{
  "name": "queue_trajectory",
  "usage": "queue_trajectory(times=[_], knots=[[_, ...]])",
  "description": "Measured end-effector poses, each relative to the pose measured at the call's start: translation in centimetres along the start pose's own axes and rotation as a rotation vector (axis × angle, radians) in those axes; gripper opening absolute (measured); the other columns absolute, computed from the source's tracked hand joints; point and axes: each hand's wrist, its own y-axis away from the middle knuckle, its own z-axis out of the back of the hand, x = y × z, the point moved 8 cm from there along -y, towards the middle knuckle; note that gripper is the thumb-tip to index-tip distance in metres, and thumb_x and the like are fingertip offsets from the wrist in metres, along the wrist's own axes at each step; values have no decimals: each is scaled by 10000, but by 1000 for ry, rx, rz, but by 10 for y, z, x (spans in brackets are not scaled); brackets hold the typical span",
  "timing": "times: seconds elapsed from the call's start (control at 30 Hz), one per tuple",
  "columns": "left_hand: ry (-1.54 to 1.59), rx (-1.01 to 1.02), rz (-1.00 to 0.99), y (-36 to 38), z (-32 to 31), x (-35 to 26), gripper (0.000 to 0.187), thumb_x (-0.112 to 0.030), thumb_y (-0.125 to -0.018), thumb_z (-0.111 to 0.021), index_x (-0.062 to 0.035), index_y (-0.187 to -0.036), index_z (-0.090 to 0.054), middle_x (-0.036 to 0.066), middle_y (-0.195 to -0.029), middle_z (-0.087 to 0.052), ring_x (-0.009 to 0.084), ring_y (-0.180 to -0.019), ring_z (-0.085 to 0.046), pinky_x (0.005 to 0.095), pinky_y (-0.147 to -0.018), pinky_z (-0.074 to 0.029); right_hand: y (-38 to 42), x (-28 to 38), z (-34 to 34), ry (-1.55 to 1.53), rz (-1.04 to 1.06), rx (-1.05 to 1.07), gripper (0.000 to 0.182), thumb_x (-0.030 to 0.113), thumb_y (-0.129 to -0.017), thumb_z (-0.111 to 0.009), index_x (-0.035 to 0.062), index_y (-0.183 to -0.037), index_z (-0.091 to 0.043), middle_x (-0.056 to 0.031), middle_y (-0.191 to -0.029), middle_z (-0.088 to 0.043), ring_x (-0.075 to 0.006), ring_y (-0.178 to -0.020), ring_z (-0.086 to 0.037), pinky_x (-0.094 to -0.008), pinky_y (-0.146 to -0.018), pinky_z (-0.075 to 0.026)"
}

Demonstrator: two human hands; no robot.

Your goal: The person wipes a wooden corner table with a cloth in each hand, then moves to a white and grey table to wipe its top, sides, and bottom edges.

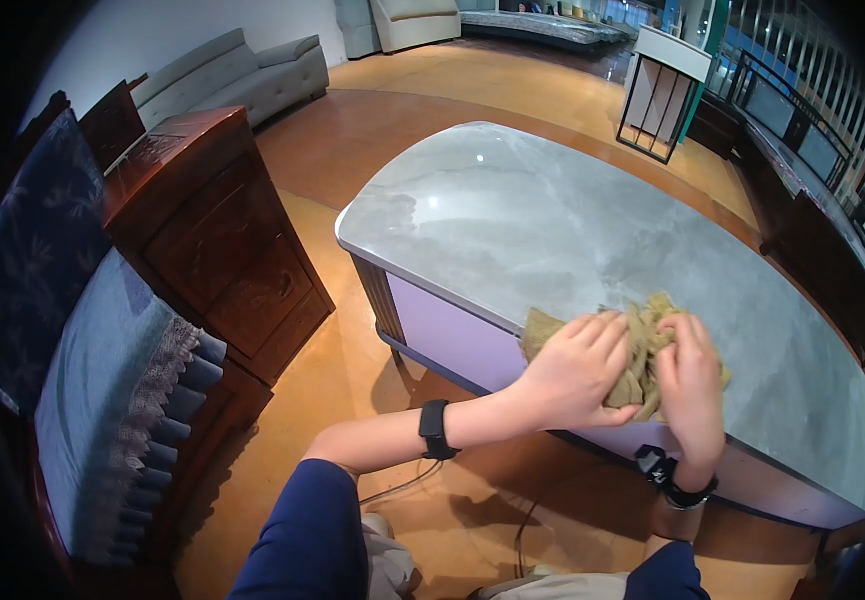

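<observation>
A crumpled olive-yellow cloth (642,365) lies bunched on the near edge of a grey marble-look table top (512,210). My left hand (577,372) presses on the cloth from the left, its fingers close together and curled over the fabric. On the right side of the cloth, my right hand (690,382) grips a fold, with fingers bent into it. Both hands are close to each other at the table's front edge. Black bands circle both wrists.
A dark wooden cabinet (227,240) stands left of the table, beside a blue ruffled cover (112,400). Behind are a grey sofa (237,75) and a white-topped stand (664,90). Cables (402,487) run along the floor near my legs.
</observation>
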Motion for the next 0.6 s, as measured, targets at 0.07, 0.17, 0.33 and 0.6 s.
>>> queue_trajectory(times=[0.07,0.17,0.33,0.6], knots=[[41,3,-89,-2,-9,-14,587,-413,-756,-629,88,-1049,-536,212,-1121,-567,321,-1056,-555,397,-910,-439,9,-15,16,22,-65,-42,171,14,-812,-430,-21,-951,-523,-187,-903,-520,-350,-869,-514,-419,-778,-405],[4,-206,-180,3,-24,-41,470,-314,-748,-621,46,-1043,-561,163,-1102,-585,275,-1015,-578,354,-871,-463,25,-57,41,113,-187,-110,185,28,-836,-420,-23,-979,-526,-189,-916,-523,-351,-882,-514,-418,-788,-402],[1,-354,-223,3,-13,-34,353,-225,-639,-637,-32,-929,-582,83,-920,-628,206,-834,-626,304,-713,-499,46,-85,58,318,-246,-230,186,48,-854,-435,-16,-1004,-524,-188,-963,-523,-352,-918,-509,-417,-818,-397],[-205,-180,255,7,60,93,392,-254,-662,-716,-60,-970,-571,119,-826,-610,283,-741,-607,372,-629,-475,29,-34,23,362,-50,-131,217,51,-820,-503,-18,-1025,-528,-176,-991,-519,-336,-942,-501,-416,-841,-397]])
